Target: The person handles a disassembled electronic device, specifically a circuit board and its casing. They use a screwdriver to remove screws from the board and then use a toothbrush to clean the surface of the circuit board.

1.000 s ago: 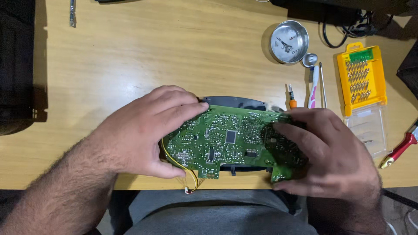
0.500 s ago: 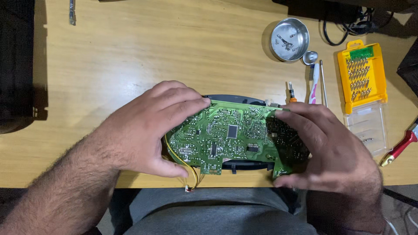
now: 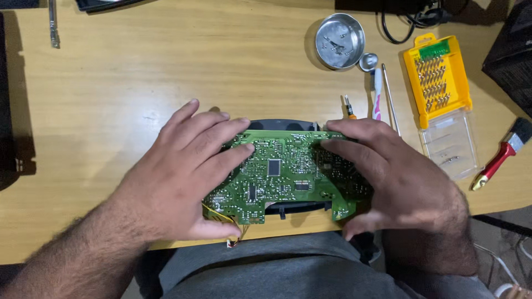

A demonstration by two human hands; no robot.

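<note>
Green board [image 3: 282,174] at lower middle of frame, lying on dark housing [image 3: 277,125], at worktop [image 3: 111,99] edge. Left hand [image 3: 183,171] and right hand [image 3: 388,177] grip board ends, fingers spread flat on top. Board looks loose, not yet lifted away. Screwdriver bits [image 3: 435,75] upper right

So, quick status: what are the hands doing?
Left hand and right hand flat on green circuit board, gripping its ends. Board sits on dark housing. Nothing in the way.
</note>
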